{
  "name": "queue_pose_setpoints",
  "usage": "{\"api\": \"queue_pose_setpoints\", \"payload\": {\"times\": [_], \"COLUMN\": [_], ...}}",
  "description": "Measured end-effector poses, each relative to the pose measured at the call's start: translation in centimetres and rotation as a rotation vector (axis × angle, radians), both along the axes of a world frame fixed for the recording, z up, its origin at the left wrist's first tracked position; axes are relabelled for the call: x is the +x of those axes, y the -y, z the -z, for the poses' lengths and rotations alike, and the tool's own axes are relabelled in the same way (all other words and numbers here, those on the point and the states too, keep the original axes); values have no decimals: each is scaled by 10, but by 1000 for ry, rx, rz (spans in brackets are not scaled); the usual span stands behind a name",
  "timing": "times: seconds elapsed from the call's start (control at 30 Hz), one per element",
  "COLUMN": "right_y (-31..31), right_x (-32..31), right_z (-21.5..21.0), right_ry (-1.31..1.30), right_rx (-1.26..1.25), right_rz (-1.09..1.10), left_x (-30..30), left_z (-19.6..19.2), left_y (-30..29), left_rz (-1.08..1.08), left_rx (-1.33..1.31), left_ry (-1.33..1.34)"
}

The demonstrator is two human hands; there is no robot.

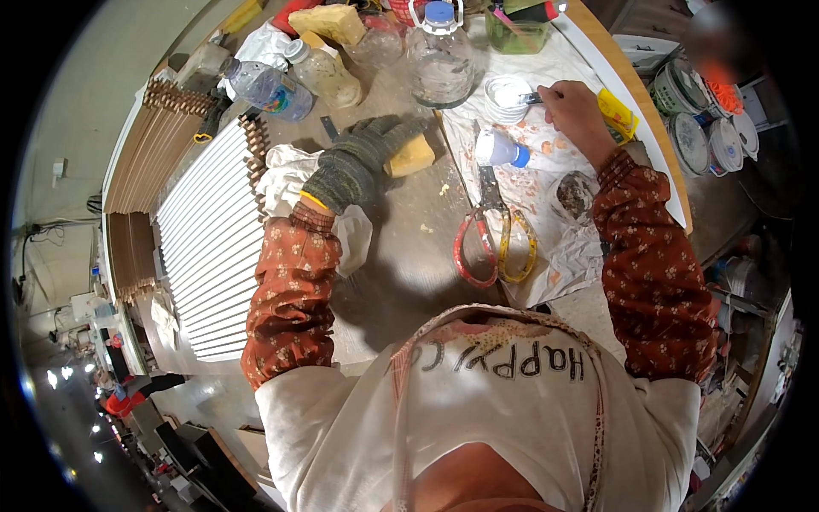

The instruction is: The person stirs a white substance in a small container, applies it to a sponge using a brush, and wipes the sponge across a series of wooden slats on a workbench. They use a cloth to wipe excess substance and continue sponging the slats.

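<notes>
Head view: the right hand, bare, is closed on a slim tool whose far end meets a white tub on the stained white sheet covering part of the counter. The left hand, gloved, lies against a yellow sponge block; whether it grips cannot be told. Scissors lie nearby, below a blue-capped bottle.

Pretty sure you're in a workshop. Your table has big scissors and rows of white strips, with lidded tubs nearby.
</notes>
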State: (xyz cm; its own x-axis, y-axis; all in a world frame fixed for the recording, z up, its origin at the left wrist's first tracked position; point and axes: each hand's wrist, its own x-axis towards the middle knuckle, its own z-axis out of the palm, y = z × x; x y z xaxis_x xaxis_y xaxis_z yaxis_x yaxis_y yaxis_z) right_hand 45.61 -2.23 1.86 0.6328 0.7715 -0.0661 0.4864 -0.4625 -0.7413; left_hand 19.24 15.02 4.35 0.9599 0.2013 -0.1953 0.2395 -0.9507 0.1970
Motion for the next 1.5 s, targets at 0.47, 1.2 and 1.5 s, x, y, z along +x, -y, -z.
{"api": "queue_pose_setpoints", "payload": {"times": [0.47, 1.2, 1.5], "right_y": [8, 12, 11], "right_x": [-3, 0, -5], "right_z": [6, 29, 15], "right_ry": [-11, 195, 58], "right_rx": [90, 140, 158], "right_rz": [116, 150, 193], "left_x": [-17, 32, 33], "left_z": [19, -6, 6], "left_y": [10, 57, 32], "left_rz": [-136, -185, -559], "left_rx": [-2003, 294, -1405], "left_ry": [878, 271, 712]}}
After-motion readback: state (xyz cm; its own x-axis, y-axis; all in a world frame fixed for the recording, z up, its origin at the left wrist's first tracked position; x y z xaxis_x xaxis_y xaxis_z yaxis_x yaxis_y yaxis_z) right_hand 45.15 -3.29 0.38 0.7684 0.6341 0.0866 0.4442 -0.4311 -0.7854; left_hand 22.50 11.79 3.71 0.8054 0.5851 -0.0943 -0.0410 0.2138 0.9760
